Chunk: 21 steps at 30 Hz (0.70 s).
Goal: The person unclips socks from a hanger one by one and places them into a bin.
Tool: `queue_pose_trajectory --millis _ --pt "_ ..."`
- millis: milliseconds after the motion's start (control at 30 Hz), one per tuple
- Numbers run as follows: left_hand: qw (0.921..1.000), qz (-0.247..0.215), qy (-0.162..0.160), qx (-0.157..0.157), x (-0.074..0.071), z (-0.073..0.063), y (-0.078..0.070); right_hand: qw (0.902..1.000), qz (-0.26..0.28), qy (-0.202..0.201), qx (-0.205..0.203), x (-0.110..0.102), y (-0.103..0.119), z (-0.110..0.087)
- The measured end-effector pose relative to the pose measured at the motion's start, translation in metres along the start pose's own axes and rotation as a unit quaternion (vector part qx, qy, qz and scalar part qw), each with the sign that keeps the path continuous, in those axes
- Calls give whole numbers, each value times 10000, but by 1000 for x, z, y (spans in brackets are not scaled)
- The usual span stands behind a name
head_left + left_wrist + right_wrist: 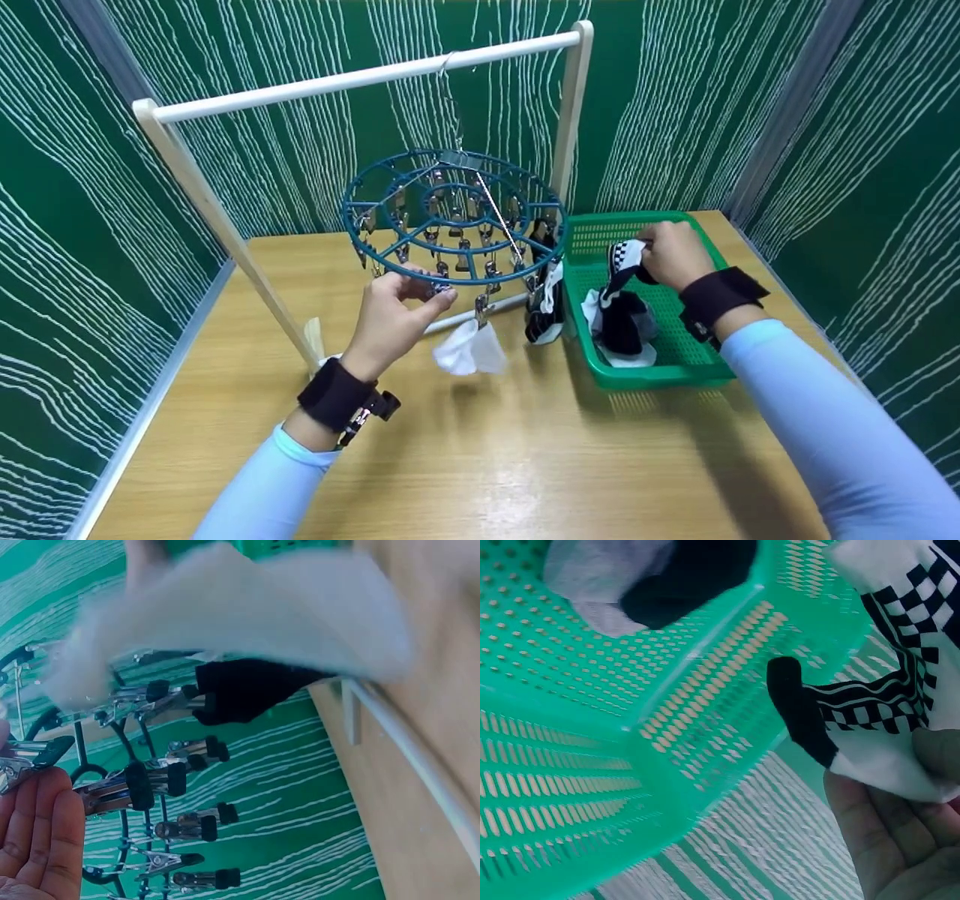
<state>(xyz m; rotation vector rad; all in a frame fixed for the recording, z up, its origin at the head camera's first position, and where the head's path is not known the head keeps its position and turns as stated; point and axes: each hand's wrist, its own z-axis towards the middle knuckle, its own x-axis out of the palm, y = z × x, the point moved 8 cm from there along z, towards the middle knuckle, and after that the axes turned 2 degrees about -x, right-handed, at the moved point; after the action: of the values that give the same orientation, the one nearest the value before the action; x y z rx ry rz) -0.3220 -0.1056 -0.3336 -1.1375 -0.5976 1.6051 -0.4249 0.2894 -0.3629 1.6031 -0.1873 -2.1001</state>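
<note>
My left hand [394,319] is at the near rim of the round blue clip hanger [420,276], thumb and fingers pinching a metal clip [37,757]. Just right of it, a white sock [469,349] hangs from another clip and blurs across the top of the left wrist view. Above the green basket [652,379], my right hand [675,255] grips a white sock with black checks [877,705], its black end pointing away from the fingers. Dark and white socks [626,326] lie in the basket below it.
A wooden rack with a white rod [360,79] carries the hanger by its hook. Black and white socks [546,315] hang at the hanger's right side, close to the basket. Several unused clips dangle underneath. Green walls with white streaks surround the wooden table [480,465].
</note>
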Motion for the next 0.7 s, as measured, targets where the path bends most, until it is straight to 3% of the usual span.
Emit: queue_pose_trajectory --millis 333,700 --pt "9999 130 40 30 1 -1 -1 9985 -427 315 -130 37 -25 0" --pt "9999 138 3 -37 1 -1 3 9769 -833 1915 -449 77 -31 -10"
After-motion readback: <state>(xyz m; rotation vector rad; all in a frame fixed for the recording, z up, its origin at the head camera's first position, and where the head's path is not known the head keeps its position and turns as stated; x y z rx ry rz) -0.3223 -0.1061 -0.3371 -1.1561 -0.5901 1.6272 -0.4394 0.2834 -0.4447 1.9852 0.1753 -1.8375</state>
